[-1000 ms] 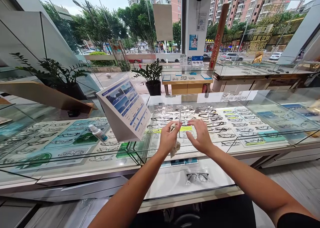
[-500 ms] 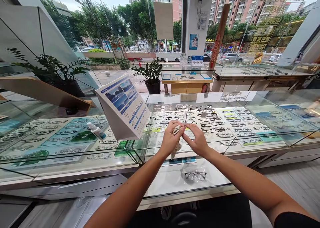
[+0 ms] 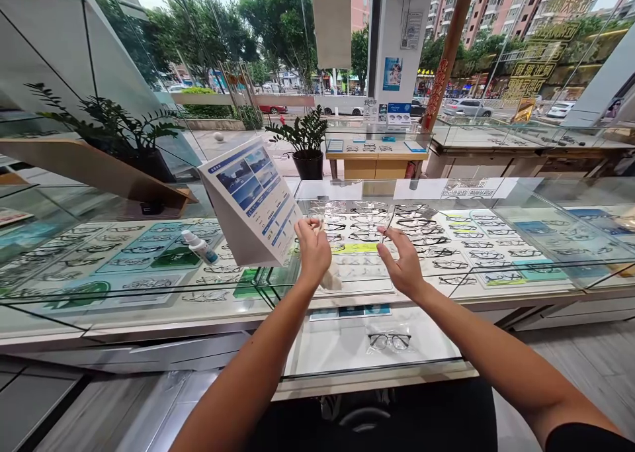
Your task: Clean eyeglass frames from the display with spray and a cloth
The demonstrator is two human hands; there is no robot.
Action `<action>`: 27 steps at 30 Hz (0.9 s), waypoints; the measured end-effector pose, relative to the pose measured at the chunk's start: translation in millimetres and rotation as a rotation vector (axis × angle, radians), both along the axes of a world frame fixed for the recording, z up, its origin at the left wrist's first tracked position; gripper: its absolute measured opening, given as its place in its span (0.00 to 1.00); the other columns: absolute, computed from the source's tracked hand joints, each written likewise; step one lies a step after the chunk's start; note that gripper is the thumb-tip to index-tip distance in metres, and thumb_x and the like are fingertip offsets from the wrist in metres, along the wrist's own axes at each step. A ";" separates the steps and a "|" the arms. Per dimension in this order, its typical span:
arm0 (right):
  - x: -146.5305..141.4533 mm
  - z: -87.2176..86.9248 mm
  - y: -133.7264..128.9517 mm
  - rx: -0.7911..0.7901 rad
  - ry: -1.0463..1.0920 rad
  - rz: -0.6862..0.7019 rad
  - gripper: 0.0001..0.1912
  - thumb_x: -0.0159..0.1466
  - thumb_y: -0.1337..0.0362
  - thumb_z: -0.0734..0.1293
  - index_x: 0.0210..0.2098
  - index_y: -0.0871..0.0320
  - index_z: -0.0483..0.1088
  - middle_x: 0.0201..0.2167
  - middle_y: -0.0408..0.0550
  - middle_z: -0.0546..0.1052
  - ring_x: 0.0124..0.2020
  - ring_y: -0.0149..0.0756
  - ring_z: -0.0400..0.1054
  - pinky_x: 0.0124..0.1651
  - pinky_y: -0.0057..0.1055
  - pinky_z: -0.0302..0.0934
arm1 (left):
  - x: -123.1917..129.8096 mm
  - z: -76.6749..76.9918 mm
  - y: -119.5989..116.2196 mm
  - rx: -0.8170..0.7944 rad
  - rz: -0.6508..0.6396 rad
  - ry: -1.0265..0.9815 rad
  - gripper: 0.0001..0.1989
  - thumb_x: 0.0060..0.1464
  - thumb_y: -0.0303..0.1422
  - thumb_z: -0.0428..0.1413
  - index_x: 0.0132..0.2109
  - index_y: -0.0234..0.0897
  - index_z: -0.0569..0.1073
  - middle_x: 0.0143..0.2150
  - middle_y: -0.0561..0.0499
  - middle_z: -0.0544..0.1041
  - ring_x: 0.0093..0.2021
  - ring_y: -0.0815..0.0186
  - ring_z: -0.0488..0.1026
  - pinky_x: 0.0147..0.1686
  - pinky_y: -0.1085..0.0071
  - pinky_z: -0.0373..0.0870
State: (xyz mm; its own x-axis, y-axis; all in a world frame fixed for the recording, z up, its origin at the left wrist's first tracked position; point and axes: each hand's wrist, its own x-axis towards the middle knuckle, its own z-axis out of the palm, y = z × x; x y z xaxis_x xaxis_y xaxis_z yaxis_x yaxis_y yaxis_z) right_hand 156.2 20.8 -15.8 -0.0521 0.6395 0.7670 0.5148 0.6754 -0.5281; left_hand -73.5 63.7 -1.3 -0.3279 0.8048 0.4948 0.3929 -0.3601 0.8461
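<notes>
My left hand (image 3: 313, 250) is closed on a pale, crumpled cloth (image 3: 331, 278), which hangs below the fingers beside the desk calendar. To its right, my right hand (image 3: 401, 260) pinches a thin, slender piece (image 3: 390, 219) between thumb and fingers. That piece is tilted and seen nearly edge-on, so its exact kind is unclear. The two hands are apart, above the glass counter (image 3: 357, 301). Nearer to me, dark-rimmed eyeglasses (image 3: 389, 341) lie in a clear plastic bag on a white surface under the glass.
A standing desk calendar (image 3: 258, 200) is just left of my left hand. Farther left, a white spray bottle (image 3: 200, 247) stands on the glass. Rows of eyeglasses (image 3: 449, 264) fill the display case. A potted plant (image 3: 307, 144) stands beyond the counter.
My hands were together at the thin piece and have parted. The left has moved left with the cloth; the right has moved right with the piece. The view has shifted slightly.
</notes>
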 end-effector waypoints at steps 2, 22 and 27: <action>-0.4 0.9 -0.6 -0.013 -0.015 -0.003 0.20 0.78 0.53 0.64 0.64 0.51 0.75 0.57 0.56 0.83 0.62 0.52 0.76 0.66 0.55 0.72 | -3.0 -1.6 3.1 0.044 0.033 0.099 0.09 0.64 0.28 0.51 0.51 0.40 0.67 0.60 0.37 0.66 0.65 0.49 0.68 0.68 0.48 0.65; -5.8 -1.1 -2.8 0.009 -0.016 0.041 0.19 0.79 0.54 0.64 0.63 0.53 0.75 0.59 0.57 0.83 0.63 0.52 0.75 0.67 0.57 0.70 | -47.7 53.0 -71.4 0.540 0.521 0.411 0.23 0.60 0.30 0.59 0.60 0.42 0.64 0.79 0.36 0.62 0.83 0.47 0.53 0.81 0.40 0.49; -8.7 -2.8 -1.7 0.002 0.008 0.023 0.19 0.78 0.54 0.64 0.63 0.52 0.75 0.59 0.57 0.83 0.63 0.52 0.74 0.67 0.58 0.70 | -122.7 34.9 -62.1 0.580 0.732 0.292 0.26 0.59 0.26 0.57 0.62 0.35 0.59 0.78 0.28 0.59 0.81 0.43 0.54 0.79 0.40 0.50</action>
